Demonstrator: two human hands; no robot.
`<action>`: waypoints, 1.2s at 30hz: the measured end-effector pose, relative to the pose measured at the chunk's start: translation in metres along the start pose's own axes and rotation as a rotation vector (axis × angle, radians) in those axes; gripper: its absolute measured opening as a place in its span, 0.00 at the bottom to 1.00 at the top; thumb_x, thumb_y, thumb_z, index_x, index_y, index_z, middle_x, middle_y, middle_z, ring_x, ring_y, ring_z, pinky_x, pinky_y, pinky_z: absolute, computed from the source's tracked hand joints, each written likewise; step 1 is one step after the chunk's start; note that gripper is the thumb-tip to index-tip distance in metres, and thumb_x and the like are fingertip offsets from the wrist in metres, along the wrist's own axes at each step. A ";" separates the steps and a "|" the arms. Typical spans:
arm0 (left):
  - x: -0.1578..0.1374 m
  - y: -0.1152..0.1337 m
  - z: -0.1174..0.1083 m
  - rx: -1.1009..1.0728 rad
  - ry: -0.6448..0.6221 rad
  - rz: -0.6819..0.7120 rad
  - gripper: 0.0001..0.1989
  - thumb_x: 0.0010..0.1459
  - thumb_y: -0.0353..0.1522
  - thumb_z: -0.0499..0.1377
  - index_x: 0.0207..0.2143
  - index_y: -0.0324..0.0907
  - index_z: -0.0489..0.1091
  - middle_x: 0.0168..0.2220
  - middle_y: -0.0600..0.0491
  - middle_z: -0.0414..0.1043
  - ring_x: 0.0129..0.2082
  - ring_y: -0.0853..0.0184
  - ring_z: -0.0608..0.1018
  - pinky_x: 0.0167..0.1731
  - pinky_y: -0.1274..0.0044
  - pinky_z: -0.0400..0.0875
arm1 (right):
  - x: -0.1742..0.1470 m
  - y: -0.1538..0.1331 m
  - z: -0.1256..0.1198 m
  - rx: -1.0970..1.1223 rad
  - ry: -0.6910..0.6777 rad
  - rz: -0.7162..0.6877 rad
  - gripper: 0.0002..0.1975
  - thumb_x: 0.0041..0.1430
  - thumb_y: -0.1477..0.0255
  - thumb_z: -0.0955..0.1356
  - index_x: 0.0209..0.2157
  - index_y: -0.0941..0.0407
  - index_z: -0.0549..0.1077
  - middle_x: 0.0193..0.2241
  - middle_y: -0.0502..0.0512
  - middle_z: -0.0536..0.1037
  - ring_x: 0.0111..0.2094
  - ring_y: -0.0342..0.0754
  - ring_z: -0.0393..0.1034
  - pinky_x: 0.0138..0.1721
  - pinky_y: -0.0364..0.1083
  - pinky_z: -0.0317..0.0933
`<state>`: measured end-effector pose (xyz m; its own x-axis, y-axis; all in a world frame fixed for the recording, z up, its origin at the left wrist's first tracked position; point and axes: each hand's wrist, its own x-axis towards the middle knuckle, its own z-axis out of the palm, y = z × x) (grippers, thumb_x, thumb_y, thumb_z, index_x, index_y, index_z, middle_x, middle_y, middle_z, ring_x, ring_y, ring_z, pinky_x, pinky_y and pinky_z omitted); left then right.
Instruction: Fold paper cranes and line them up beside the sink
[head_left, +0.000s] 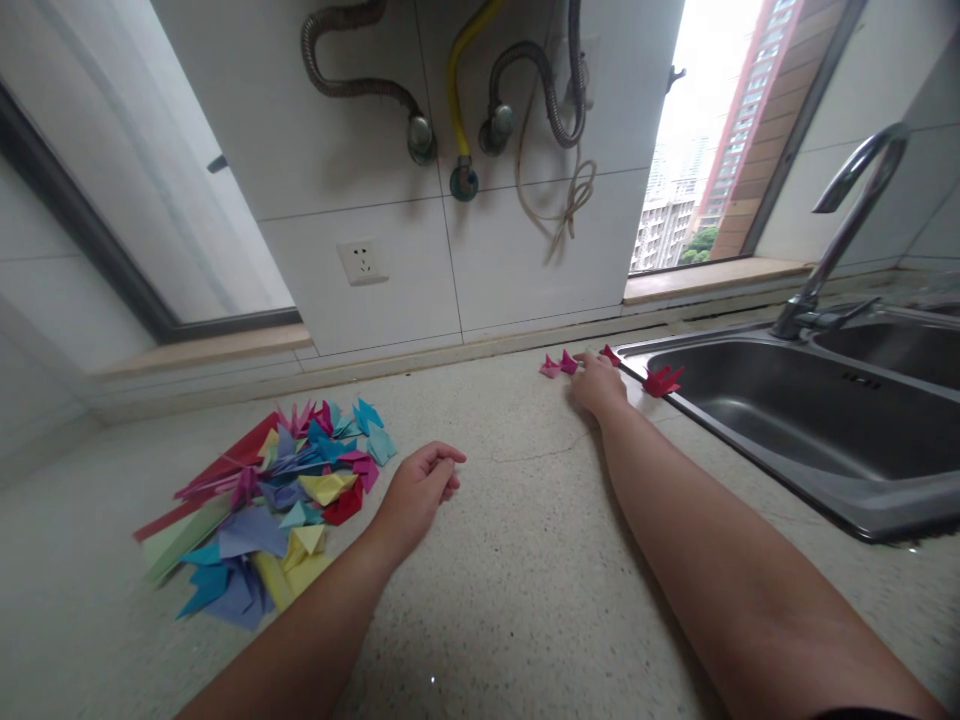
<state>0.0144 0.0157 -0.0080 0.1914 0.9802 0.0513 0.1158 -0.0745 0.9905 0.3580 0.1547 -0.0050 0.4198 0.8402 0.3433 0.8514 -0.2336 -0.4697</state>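
My right hand (600, 384) reaches to the back of the counter beside the sink. Its fingertips close at a small magenta origami piece (568, 362), and the far side of the fingers is hidden. A pink origami piece (550, 367) sits just left of it. To the right are a dark red origami piece (610, 355) and a larger red one (664, 381) at the sink's rim. Over the middle of the counter, my left hand (422, 490) is loosely curled, with nothing visible in it. Left of it lies a heap of colourful folded papers (285, 500).
A steel sink (757, 450) with a curved tap (862, 190) takes up the right side of the speckled counter (495, 580). On the tiled wall are a socket (363, 262), metal hoses (352, 88) and a yellow pipe (456, 95). Windows stand on both sides.
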 end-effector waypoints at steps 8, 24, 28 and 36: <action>-0.002 -0.001 0.000 0.022 0.002 0.004 0.11 0.57 0.36 0.56 0.38 0.39 0.72 0.24 0.54 0.68 0.24 0.73 0.69 0.25 0.82 0.62 | -0.002 -0.005 0.005 -0.118 -0.076 -0.097 0.21 0.60 0.71 0.61 0.54 0.55 0.70 0.55 0.63 0.66 0.51 0.59 0.64 0.48 0.54 0.58; -0.001 -0.003 -0.001 0.024 -0.025 -0.005 0.12 0.58 0.38 0.57 0.39 0.39 0.71 0.25 0.55 0.69 0.25 0.73 0.70 0.27 0.81 0.63 | 0.004 -0.006 0.009 -0.127 -0.029 -0.173 0.15 0.56 0.79 0.63 0.44 0.61 0.76 0.48 0.65 0.72 0.49 0.56 0.67 0.48 0.48 0.58; -0.001 -0.002 0.000 0.034 -0.029 -0.002 0.11 0.58 0.37 0.57 0.39 0.39 0.71 0.25 0.55 0.69 0.25 0.73 0.70 0.27 0.81 0.63 | 0.005 -0.007 0.006 -0.187 -0.002 -0.163 0.12 0.55 0.79 0.64 0.39 0.63 0.77 0.45 0.66 0.73 0.45 0.55 0.69 0.46 0.47 0.59; -0.001 -0.003 -0.001 0.041 -0.028 -0.002 0.12 0.59 0.38 0.56 0.40 0.40 0.71 0.25 0.55 0.69 0.25 0.72 0.70 0.27 0.81 0.62 | 0.005 -0.007 0.006 -0.223 -0.014 -0.170 0.11 0.55 0.80 0.64 0.37 0.62 0.77 0.42 0.66 0.74 0.43 0.54 0.70 0.43 0.46 0.58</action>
<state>0.0124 0.0149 -0.0110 0.2182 0.9749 0.0449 0.1561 -0.0803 0.9845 0.3523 0.1629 -0.0050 0.2622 0.8828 0.3897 0.9580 -0.1897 -0.2149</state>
